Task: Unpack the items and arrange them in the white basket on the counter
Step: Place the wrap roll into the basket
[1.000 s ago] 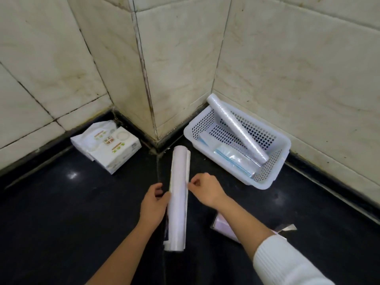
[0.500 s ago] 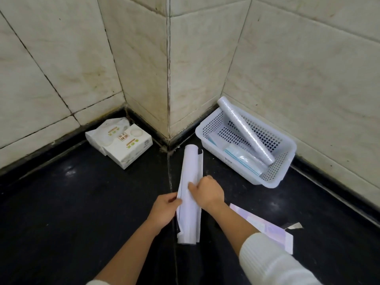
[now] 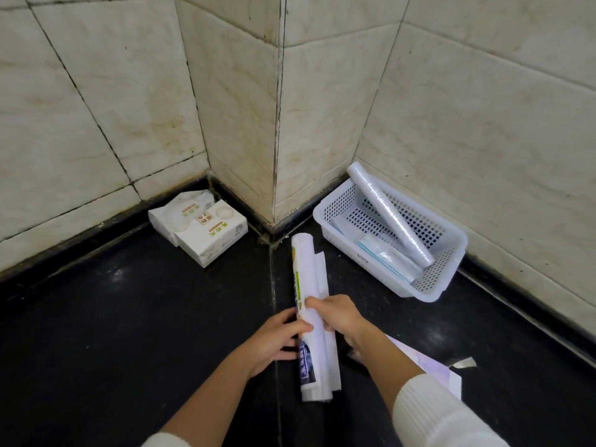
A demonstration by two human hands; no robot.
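- While the tissue packs (image 3: 200, 229) sit far left against the tiled wall, the left hand (image 3: 274, 341) pinches the wrapped roll (image 3: 311, 317) on the black counter (image 3: 113, 333).
- Right hand (image 3: 337, 317) grips the same roll from above.
- White basket (image 3: 429, 293), right, holds a clear film roll (image 3: 392, 221) propped on its rim and a flat packet (image 3: 383, 256).
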